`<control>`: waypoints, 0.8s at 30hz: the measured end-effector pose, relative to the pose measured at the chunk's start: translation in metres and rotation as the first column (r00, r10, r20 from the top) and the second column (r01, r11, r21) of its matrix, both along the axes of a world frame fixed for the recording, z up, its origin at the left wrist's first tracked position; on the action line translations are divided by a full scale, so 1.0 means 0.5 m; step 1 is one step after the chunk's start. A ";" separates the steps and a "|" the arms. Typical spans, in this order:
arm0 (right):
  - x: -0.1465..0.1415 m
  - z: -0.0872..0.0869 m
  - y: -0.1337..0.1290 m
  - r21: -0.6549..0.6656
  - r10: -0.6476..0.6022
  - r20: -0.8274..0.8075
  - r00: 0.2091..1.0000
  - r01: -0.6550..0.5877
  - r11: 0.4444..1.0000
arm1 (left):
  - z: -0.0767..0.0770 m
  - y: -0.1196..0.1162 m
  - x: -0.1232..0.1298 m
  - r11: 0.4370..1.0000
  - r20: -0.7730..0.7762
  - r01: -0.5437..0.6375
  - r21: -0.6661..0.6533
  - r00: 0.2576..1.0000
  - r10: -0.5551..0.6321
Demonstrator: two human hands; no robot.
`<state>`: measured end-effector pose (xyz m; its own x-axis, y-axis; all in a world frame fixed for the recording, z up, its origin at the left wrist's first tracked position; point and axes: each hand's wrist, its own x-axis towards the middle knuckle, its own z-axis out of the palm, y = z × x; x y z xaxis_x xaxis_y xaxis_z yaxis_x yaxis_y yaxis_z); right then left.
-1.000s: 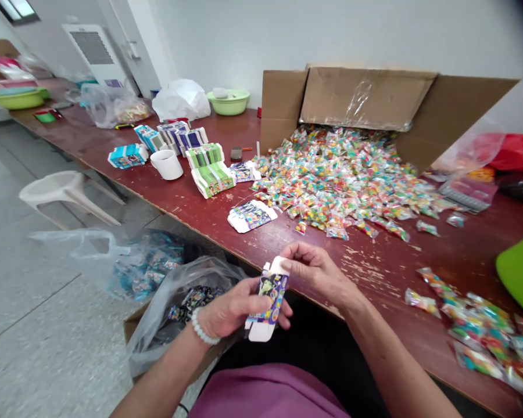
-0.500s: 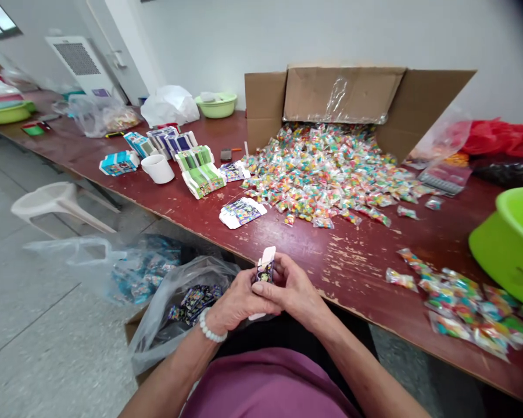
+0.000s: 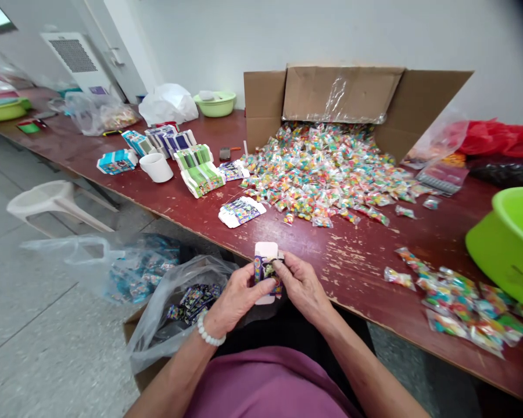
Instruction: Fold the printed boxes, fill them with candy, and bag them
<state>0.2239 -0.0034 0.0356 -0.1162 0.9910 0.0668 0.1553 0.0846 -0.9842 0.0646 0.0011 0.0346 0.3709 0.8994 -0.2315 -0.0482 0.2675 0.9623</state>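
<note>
Between my hands, just in front of the table edge, is a small dark purple printed carton (image 3: 267,268) with white end flaps showing at top and bottom. My left hand (image 3: 240,293) grips its left side, thumb across the front. On the right side my right hand (image 3: 303,284) pinches it, the thumb on the printed face. Beyond my hands lies a flat stack of similar printed cartons (image 3: 243,212) on the table. A large heap of small clear candy packets (image 3: 326,171) spills out of an open cardboard box (image 3: 344,93).
At right, loose candy packets (image 3: 457,299) lie by a green basin (image 3: 505,232). A white mug (image 3: 157,168) stands beside bundled green cartons (image 3: 200,171). Below left, a plastic-lined box holds dark packs (image 3: 196,305). A white stool (image 3: 47,203) is on the floor.
The carton has turned so its printed face and upper flap now show broadly. My hands have moved slightly apart, and my right thumb has shifted up onto its front.
</note>
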 end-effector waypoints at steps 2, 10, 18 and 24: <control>0.008 -0.004 0.003 -0.007 0.019 0.027 0.999 -0.018 1.000 | -0.008 0.000 -0.007 0.997 0.019 -0.066 0.042 0.998 0.065; -0.014 -0.036 0.000 -0.147 -0.225 -0.367 0.903 0.182 0.972 | -0.023 -0.023 0.019 0.967 0.045 -0.236 0.098 0.971 0.233; 0.063 -0.044 -0.010 -0.315 -0.201 -0.249 0.947 0.117 0.942 | -0.040 -0.024 0.023 0.996 0.079 -0.061 0.070 0.995 0.055; 0.098 -0.040 -0.022 -0.206 0.040 -0.084 0.996 -0.057 0.977 | -0.050 -0.032 0.028 0.991 0.027 -0.060 0.119 0.998 0.057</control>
